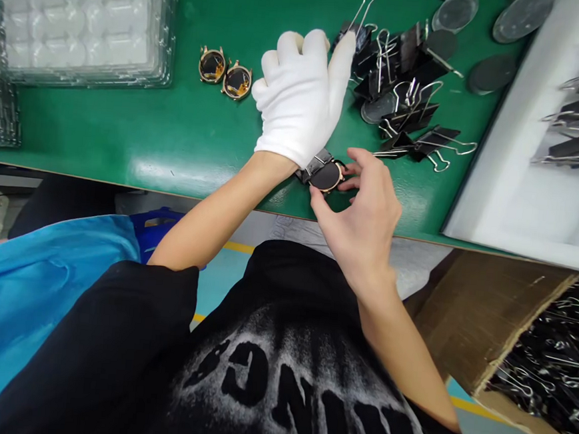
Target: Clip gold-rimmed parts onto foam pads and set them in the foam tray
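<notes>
My left hand, in a white glove, reaches over the table with its fingers curled. Its thumb presses on a black binder clip at the edge of a pile of clips; the inner grip is partly hidden. Close to the table's front edge, my bare right hand pinches a round watch case with a dark face and gold rim between thumb and fingers. Another black binder clip sits at the case's left edge, partly covered by my left wrist. Two gold watch cases lie left of the glove.
Stacked clear plastic trays stand at the back left. Dark round discs lie beyond the clips. On the right, a white tray holds rows of clips. Below it is a cardboard box full of clips. A person's blue sleeve shows at left.
</notes>
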